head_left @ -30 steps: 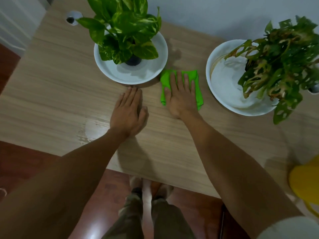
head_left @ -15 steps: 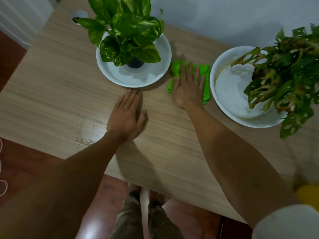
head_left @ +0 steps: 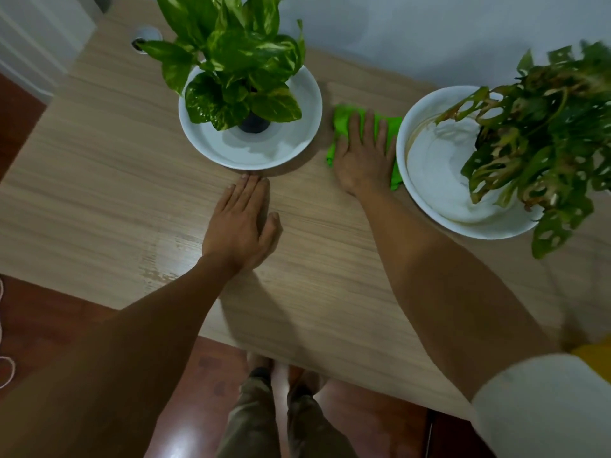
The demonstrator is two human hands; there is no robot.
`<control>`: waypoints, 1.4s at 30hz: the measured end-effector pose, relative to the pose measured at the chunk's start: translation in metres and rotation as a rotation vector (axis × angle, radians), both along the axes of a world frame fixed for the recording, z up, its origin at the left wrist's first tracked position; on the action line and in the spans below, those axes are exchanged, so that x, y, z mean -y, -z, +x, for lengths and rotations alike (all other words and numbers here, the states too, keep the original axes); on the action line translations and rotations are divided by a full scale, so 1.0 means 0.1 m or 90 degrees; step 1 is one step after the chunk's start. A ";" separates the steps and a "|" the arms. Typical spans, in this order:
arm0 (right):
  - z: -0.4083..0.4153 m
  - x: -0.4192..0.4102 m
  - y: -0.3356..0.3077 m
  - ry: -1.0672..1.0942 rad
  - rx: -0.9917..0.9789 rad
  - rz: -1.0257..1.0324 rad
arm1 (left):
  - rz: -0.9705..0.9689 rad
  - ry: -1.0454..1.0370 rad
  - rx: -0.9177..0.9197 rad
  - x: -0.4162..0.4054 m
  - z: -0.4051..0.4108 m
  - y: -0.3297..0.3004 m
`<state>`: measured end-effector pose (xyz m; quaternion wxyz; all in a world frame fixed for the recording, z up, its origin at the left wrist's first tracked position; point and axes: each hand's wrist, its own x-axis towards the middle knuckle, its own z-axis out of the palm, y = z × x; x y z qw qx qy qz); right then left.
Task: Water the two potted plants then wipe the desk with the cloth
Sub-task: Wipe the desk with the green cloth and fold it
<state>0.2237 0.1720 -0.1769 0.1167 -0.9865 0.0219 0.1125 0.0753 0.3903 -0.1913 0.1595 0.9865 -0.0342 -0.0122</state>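
Note:
A bright green cloth (head_left: 344, 122) lies on the wooden desk (head_left: 99, 166) between two white saucers. My right hand (head_left: 363, 157) presses flat on the cloth, covering most of it. My left hand (head_left: 241, 226) rests palm down on the bare wood, fingertips near the left saucer's rim. The left potted plant (head_left: 231, 61) with broad variegated leaves stands in a white saucer (head_left: 297, 133). The right plant (head_left: 535, 127), with holed leaves, stands in a larger white saucer (head_left: 429, 180) that shows brownish water marks.
A wet sheen (head_left: 165, 259) marks the desk near its front edge, left of my left wrist. A cable grommet (head_left: 143, 38) sits at the desk's far left corner. Something yellow (head_left: 595, 355) shows at the right edge. My legs and red-brown floor are below.
My right hand has pushed the cloth away from me, deeper into the gap between the two saucers. My left hand has stayed flat on the desk.

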 end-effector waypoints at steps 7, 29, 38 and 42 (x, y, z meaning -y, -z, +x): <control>-0.64 -0.22 0.03 -0.104 0.021 0.025 | 0.007 0.002 0.007 -0.01 -0.03 -0.01; -1.43 0.11 0.04 0.137 0.013 -0.019 | -0.042 0.017 0.031 0.01 -0.04 0.01; -1.88 -0.49 0.00 -0.172 0.012 -0.019 | -0.112 0.076 0.071 -0.54 -0.11 -0.07; -1.80 0.03 -0.02 -0.006 -0.007 -0.046 | -0.036 0.033 0.017 -0.79 -0.24 -0.07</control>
